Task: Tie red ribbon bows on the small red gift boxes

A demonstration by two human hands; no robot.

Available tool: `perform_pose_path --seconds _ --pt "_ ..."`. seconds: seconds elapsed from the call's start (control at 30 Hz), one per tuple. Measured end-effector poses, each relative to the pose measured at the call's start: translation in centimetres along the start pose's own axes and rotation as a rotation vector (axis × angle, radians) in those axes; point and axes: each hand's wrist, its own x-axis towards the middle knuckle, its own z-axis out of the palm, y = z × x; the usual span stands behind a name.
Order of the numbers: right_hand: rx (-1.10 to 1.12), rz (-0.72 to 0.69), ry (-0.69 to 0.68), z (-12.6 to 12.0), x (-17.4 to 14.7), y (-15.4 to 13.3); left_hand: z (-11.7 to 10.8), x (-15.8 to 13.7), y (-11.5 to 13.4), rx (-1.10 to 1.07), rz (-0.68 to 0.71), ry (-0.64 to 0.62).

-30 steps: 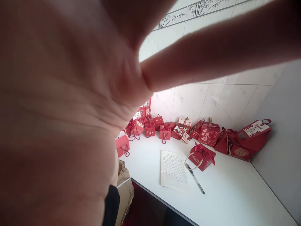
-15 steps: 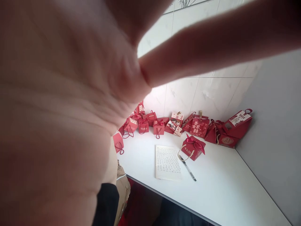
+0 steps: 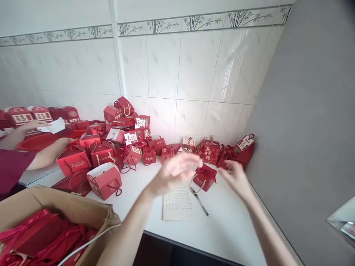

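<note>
My left hand [image 3: 175, 173] hangs over the top of a handwritten notebook page [image 3: 177, 205], fingers stretched out to the right and holding nothing. Facing it, my right hand [image 3: 235, 178] is slightly blurred, its fingers apart. Between the two, a small red gift box [image 3: 203, 179] with a ribbon bow and a cord handle stands on the white table [image 3: 230, 229]; neither hand visibly grips it. A pen [image 3: 201, 202] lies just right of the page, its upper end by the cord handle.
Red gift boxes [image 3: 104, 155] are heaped at left and line the tiled wall [image 3: 163, 74]. An open cardboard box [image 3: 69, 203] of red boxes stands front left. A co-worker's hand [image 3: 30, 125] holds white card [image 3: 54, 126] there. A grey panel [image 3: 288, 129] bounds the right.
A hand that covered much of the view close to the camera has drawn away. Both my hands now reach out over the table, and the view takes in more to the left.
</note>
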Motion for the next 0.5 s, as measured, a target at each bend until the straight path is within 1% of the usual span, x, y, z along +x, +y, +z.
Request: perform_pose_path --seconds 0.07,0.1,0.13,0.2,0.3,0.37,0.43,0.5 --pt "0.006 0.060 -0.061 2.2 0.0 1.4 0.9 -1.7 -4.7 -0.001 -0.209 0.107" --pt "0.013 0.102 -0.089 3.4 -0.1 2.1 1.3 -2.7 -6.7 0.009 -0.292 0.119" --pt "0.022 0.141 -0.112 4.6 -0.2 2.9 1.5 -3.7 -8.4 0.012 -0.356 0.145" --pt "0.052 0.175 -0.145 6.3 -0.3 4.3 1.9 -5.6 -10.8 -0.006 -0.452 0.162" --pt "0.100 0.152 -0.162 7.2 -0.2 5.5 2.1 -7.5 -12.5 -0.050 -0.541 0.207" --pt "0.125 0.132 -0.158 7.1 -0.1 5.5 1.9 -8.3 -13.1 -0.052 -0.578 0.250" --pt "0.144 0.083 -0.146 7.0 -0.1 4.6 1.5 -8.9 -13.5 -0.035 -0.597 0.315" --pt "0.178 -0.013 -0.135 7.0 -0.4 3.0 0.8 -9.3 -13.7 -0.011 -0.595 0.409"
